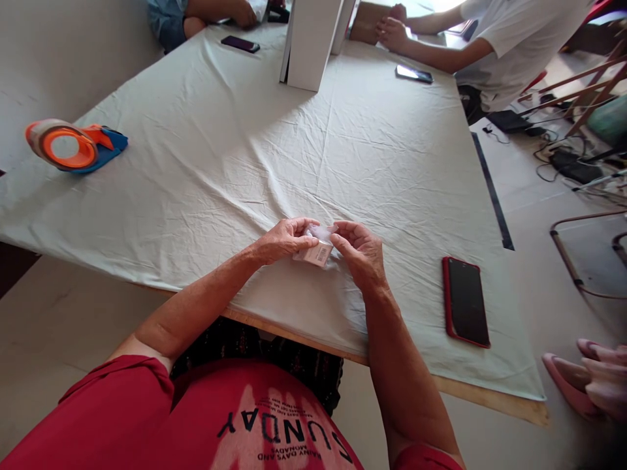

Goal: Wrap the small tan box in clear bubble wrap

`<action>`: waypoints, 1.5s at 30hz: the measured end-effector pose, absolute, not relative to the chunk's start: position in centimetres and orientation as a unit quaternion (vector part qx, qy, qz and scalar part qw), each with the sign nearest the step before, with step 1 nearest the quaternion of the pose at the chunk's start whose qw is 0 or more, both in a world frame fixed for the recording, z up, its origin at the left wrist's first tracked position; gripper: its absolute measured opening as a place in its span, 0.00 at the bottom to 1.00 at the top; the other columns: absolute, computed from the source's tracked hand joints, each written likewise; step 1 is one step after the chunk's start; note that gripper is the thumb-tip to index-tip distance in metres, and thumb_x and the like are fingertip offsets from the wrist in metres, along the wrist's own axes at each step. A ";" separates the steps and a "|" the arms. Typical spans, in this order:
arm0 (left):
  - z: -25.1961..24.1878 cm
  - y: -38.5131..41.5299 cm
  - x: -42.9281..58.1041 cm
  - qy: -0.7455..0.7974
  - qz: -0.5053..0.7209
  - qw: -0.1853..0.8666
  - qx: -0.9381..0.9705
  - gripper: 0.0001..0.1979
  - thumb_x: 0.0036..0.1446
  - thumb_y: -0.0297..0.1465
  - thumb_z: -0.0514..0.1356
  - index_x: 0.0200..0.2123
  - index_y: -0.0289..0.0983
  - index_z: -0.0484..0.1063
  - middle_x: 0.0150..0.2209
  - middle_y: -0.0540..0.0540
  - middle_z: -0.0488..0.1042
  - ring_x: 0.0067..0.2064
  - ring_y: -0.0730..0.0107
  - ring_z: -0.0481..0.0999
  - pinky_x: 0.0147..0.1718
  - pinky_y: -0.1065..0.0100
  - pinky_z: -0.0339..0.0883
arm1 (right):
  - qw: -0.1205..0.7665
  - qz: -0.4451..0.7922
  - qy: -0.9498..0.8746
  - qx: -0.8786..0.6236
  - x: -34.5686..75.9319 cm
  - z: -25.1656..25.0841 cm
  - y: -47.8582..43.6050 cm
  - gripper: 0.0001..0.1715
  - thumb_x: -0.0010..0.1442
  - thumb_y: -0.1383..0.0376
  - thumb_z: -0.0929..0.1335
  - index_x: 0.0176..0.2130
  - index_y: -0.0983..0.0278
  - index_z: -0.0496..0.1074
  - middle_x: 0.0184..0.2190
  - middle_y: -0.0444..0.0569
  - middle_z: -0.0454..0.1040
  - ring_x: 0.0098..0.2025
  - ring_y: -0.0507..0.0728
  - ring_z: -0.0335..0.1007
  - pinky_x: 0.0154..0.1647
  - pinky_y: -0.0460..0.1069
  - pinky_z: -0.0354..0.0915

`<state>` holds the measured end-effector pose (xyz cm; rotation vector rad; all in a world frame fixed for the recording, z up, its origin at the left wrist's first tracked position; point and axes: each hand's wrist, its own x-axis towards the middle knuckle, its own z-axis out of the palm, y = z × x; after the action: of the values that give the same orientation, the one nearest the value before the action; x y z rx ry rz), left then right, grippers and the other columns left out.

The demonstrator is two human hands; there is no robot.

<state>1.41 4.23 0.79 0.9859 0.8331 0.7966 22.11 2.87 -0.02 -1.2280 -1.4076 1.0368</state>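
Two hands, one small packet

The left hand (284, 240) and right hand (361, 253) both pinch a small pale-pink barcoded packet (317, 253) wrapped in clear crinkled plastic film (324, 230), just above the wrinkled white tablecloth (220, 150). Fingertip grips on slick film look slight: uneven pulling could tear it, or drop the packet.

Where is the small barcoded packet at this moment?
In the head view, the small barcoded packet is near centre, pinched between the left hand and right hand above the white cloth, left of the red-cased phone.
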 end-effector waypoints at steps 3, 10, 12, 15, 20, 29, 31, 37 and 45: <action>0.7 4.1 1.5 0.364 0.355 0.734 0.450 0.30 0.50 0.31 0.75 0.56 0.32 0.74 0.40 0.46 0.79 0.39 0.73 0.77 0.40 0.71 0.70 | 0.495 0.400 -0.575 -0.515 21.7 0.3 2.8 0.13 0.58 0.53 0.76 0.36 0.59 0.80 0.36 0.47 0.83 0.37 0.57 0.77 0.44 0.54 0.73; 0.9 4.0 1.7 0.345 0.338 0.743 0.464 0.30 0.47 0.32 0.78 0.53 0.32 0.76 0.37 0.47 0.80 0.37 0.74 0.78 0.38 0.71 0.70 | 0.495 0.352 -0.593 -0.529 21.3 1.1 2.3 0.10 0.58 0.57 0.75 0.30 0.59 0.79 0.27 0.43 0.80 0.31 0.55 0.73 0.39 0.52 0.70; 1.0 4.1 1.6 0.354 0.332 0.736 0.473 0.28 0.48 0.34 0.77 0.51 0.32 0.77 0.34 0.49 0.79 0.34 0.75 0.77 0.35 0.72 0.69 | 0.476 0.329 -0.622 -0.528 21.1 1.5 1.9 0.08 0.59 0.58 0.73 0.30 0.59 0.80 0.29 0.44 0.81 0.33 0.56 0.75 0.41 0.52 0.71; 1.2 4.0 1.5 0.369 0.324 0.723 0.485 0.22 0.51 0.36 0.76 0.47 0.32 0.78 0.33 0.49 0.79 0.33 0.75 0.77 0.33 0.73 0.68 | 0.452 0.307 -0.661 -0.514 20.9 2.0 1.4 0.09 0.61 0.60 0.72 0.30 0.59 0.79 0.31 0.44 0.83 0.35 0.56 0.77 0.43 0.52 0.71; 1.6 4.0 1.4 0.385 0.319 0.694 0.518 0.17 0.54 0.39 0.73 0.41 0.32 0.81 0.32 0.47 0.79 0.32 0.75 0.76 0.32 0.73 0.66 | 0.413 0.285 -0.703 -0.504 21.2 2.3 1.1 0.09 0.64 0.59 0.71 0.31 0.57 0.79 0.35 0.45 0.84 0.40 0.59 0.80 0.49 0.55 0.72; 1.6 3.7 2.0 0.404 0.333 0.639 0.565 0.16 0.55 0.41 0.68 0.37 0.32 0.80 0.30 0.48 0.77 0.31 0.75 0.73 0.31 0.72 0.64 | 0.358 0.285 -0.733 -0.503 21.9 2.9 1.2 0.07 0.64 0.59 0.72 0.36 0.56 0.81 0.38 0.44 0.86 0.44 0.62 0.81 0.53 0.58 0.71; 1.6 3.6 2.0 0.414 0.330 0.620 0.580 0.16 0.56 0.41 0.67 0.37 0.32 0.81 0.29 0.48 0.76 0.31 0.75 0.71 0.30 0.72 0.63 | 0.349 0.276 -0.745 -0.497 22.0 2.9 1.2 0.06 0.64 0.60 0.71 0.38 0.55 0.82 0.39 0.44 0.86 0.45 0.63 0.82 0.53 0.58 0.71; 1.6 3.6 2.0 0.435 0.332 0.585 0.599 0.15 0.58 0.40 0.64 0.36 0.32 0.80 0.29 0.48 0.75 0.31 0.74 0.71 0.31 0.72 0.63 | 0.344 0.228 -0.773 -0.482 22.1 2.6 1.3 0.08 0.66 0.61 0.70 0.39 0.54 0.83 0.43 0.46 0.86 0.47 0.64 0.82 0.53 0.59 0.71; 1.7 3.5 2.2 0.456 0.331 0.571 0.597 0.14 0.58 0.39 0.62 0.34 0.33 0.79 0.28 0.49 0.73 0.30 0.74 0.68 0.29 0.72 0.60 | 0.345 0.215 -0.779 -0.477 22.3 2.6 1.1 0.10 0.67 0.61 0.70 0.42 0.53 0.84 0.45 0.45 0.87 0.49 0.64 0.83 0.54 0.60 0.71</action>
<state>2.24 3.53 1.74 1.4021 1.0695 0.7775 22.28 1.08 2.62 -1.2372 -2.0231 0.5575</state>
